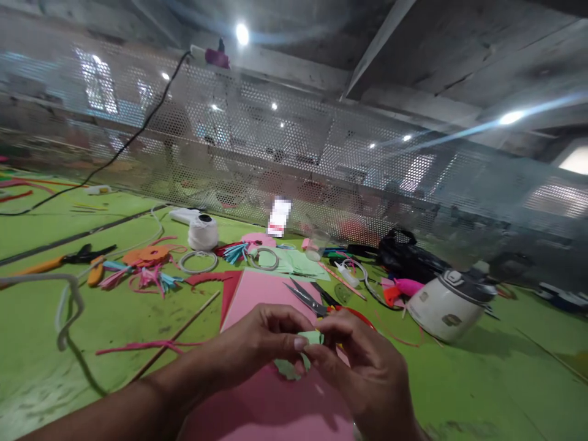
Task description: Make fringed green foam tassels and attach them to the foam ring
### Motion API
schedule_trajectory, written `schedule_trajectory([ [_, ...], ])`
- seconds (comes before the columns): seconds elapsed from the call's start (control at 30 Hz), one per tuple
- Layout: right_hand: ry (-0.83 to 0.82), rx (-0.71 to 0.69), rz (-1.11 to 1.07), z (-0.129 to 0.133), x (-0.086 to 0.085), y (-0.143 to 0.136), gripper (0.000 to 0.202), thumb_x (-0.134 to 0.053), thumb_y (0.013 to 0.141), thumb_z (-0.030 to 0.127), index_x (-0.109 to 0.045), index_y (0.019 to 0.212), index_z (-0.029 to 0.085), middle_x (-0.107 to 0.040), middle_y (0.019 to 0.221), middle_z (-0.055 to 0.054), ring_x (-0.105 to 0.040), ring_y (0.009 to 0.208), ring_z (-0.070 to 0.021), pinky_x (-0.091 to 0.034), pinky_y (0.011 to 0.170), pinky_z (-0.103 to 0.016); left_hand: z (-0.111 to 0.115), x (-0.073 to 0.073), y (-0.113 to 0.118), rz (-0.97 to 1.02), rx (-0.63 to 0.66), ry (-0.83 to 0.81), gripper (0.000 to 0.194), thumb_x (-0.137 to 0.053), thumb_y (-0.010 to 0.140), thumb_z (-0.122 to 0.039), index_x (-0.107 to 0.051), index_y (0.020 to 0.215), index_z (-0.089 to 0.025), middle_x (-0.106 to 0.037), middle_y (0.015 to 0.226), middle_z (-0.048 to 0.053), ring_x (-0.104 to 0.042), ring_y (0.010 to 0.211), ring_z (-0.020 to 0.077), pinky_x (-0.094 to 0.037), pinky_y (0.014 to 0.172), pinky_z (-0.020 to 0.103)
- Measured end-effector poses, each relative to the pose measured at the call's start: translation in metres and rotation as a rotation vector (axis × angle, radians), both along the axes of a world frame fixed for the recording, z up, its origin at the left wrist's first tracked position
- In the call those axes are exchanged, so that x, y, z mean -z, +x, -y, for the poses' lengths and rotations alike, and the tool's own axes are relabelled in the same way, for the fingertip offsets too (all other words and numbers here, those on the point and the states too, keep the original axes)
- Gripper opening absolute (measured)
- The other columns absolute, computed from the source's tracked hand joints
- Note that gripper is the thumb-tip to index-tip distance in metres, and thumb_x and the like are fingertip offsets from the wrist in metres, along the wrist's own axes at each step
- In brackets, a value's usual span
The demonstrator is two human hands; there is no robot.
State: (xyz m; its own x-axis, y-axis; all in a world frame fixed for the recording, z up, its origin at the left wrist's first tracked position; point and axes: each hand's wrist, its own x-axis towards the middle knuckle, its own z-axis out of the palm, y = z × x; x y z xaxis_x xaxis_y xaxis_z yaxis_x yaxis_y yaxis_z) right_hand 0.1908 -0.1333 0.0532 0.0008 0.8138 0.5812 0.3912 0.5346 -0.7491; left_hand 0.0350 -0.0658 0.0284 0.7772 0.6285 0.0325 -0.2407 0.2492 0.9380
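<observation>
Over a pink sheet (264,294), both hands meet at a small light green paper piece (312,337) that looks rolled or folded. My left hand (264,343) pinches it between thumb and fingers, and part of the paper hangs below the fingertips. On the other side my right hand (362,367) grips its right end with thumb and index finger. Just beyond the hands lie open scissors (309,300) with red-orange handles, partly covered by my right hand. More light green paper (298,263) rests behind the pink sheet.
A white thread spool (203,233), orange-handled pliers (59,262), coloured tassels (149,277) and a thin stick (195,318) lie on the green table (114,312) to the left. Rightward are a white and grey pot-like container (450,306) and a black bag (408,257). A perforated metal screen (294,147) stands behind.
</observation>
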Motion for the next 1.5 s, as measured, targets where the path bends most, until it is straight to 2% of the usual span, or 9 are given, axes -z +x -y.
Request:
schedule_trajectory([
  [0.33, 0.259, 0.052, 0.195, 0.001, 0.000, -0.001, 0.010, -0.069, 0.075, 0.015, -0.061, 0.079, 0.020, -0.053, 0.061, 0.002, -0.049, 0.053, -0.0113, -0.043, 0.054, -0.026, 0.005, 0.001, 0.003, 0.070, -0.008, -0.017, 0.016, -0.072, 0.070, -0.020, -0.069, 0.083, -0.012, -0.068, 0.071, 0.006, -0.059, 0.063, 0.0115, -0.042, 0.062, 0.024],
  [0.5, 0.278, 0.054, 0.208, 0.002, 0.001, -0.001, 0.014, -0.069, 0.075, 0.016, -0.062, 0.085, 0.022, -0.056, 0.063, 0.002, -0.051, 0.054, -0.0109, -0.045, 0.057, -0.027, 0.004, 0.001, 0.002, 0.110, 0.014, -0.027, 0.019, -0.070, 0.073, -0.026, -0.070, 0.087, -0.014, -0.067, 0.073, 0.006, -0.059, 0.066, 0.0129, -0.043, 0.065, 0.026],
  [0.73, 0.175, 0.068, 0.190, 0.002, -0.001, -0.002, 0.017, -0.062, 0.080, 0.014, -0.062, 0.094, 0.023, -0.063, 0.074, -0.001, -0.057, 0.062, -0.0135, -0.046, 0.055, -0.025, -0.001, -0.004, -0.002, 0.020, -0.084, 0.110, 0.023, -0.068, 0.075, -0.031, -0.072, 0.089, -0.012, -0.061, 0.069, 0.005, -0.053, 0.061, 0.0103, -0.040, 0.058, 0.023],
  [0.87, 0.154, 0.060, 0.181, 0.000, 0.002, -0.001, 0.022, -0.057, 0.081, 0.011, -0.061, 0.099, 0.022, -0.064, 0.081, -0.004, -0.060, 0.073, -0.0165, -0.050, 0.062, -0.027, -0.006, -0.007, -0.004, -0.047, -0.135, 0.195, 0.029, -0.070, 0.073, -0.032, -0.072, 0.094, -0.014, -0.060, 0.066, 0.003, -0.051, 0.058, 0.0091, -0.039, 0.054, 0.021],
  [1.0, 0.115, 0.057, 0.208, -0.005, 0.003, 0.008, 0.024, -0.056, 0.081, 0.011, -0.060, 0.103, 0.022, -0.064, 0.085, -0.004, -0.061, 0.076, -0.0164, -0.050, 0.069, -0.028, -0.009, -0.006, -0.004, -0.136, -0.141, 0.250, 0.031, -0.069, 0.071, -0.039, -0.072, 0.084, -0.011, -0.060, 0.061, 0.004, -0.051, 0.051, 0.0098, -0.040, 0.049, 0.022],
  [1.1, 0.006, -0.008, 0.222, -0.010, 0.002, 0.015, 0.024, -0.055, 0.083, 0.014, -0.060, 0.105, 0.023, -0.064, 0.085, -0.003, -0.061, 0.077, -0.0156, -0.050, 0.069, -0.026, -0.011, -0.005, -0.003, -0.191, -0.172, 0.241, 0.032, -0.070, 0.069, -0.040, -0.070, 0.079, -0.010, -0.062, 0.058, 0.004, -0.050, 0.047, 0.0097, -0.041, 0.046, 0.022],
  [1.33, -0.261, -0.053, 0.154, -0.019, 0.005, 0.014, 0.023, -0.057, 0.085, 0.029, -0.059, 0.106, 0.020, -0.063, 0.085, -0.004, -0.060, 0.076, -0.0157, -0.050, 0.068, -0.027, -0.011, -0.009, -0.001, -0.241, -0.262, 0.255, 0.010, -0.067, 0.065, -0.021, -0.065, 0.067, -0.012, -0.059, 0.053, 0.000, -0.053, 0.046, 0.0088, -0.037, 0.042, 0.018],
  [1.43, -0.346, -0.031, 0.251, -0.022, 0.007, 0.013, 0.019, -0.056, 0.085, 0.034, -0.064, 0.087, 0.017, -0.059, 0.070, -0.001, -0.055, 0.063, -0.0135, -0.045, 0.055, -0.023, -0.008, -0.011, -0.001, -0.282, -0.293, 0.355, 0.004, -0.059, 0.068, -0.011, -0.064, 0.067, -0.012, -0.059, 0.053, -0.001, -0.053, 0.048, 0.0083, -0.039, 0.046, 0.018],
  [1.5, -0.398, -0.049, 0.275, -0.022, 0.009, 0.013, 0.027, -0.053, 0.087, 0.037, -0.061, 0.071, 0.016, -0.052, 0.059, 0.001, -0.048, 0.054, -0.0107, -0.038, 0.048, -0.021, -0.007, -0.009, 0.000, -0.302, -0.321, 0.457, 0.007, -0.058, 0.068, -0.009, -0.064, 0.068, -0.012, -0.060, 0.056, 0.000, -0.054, 0.051, 0.0087, -0.041, 0.050, 0.019],
])
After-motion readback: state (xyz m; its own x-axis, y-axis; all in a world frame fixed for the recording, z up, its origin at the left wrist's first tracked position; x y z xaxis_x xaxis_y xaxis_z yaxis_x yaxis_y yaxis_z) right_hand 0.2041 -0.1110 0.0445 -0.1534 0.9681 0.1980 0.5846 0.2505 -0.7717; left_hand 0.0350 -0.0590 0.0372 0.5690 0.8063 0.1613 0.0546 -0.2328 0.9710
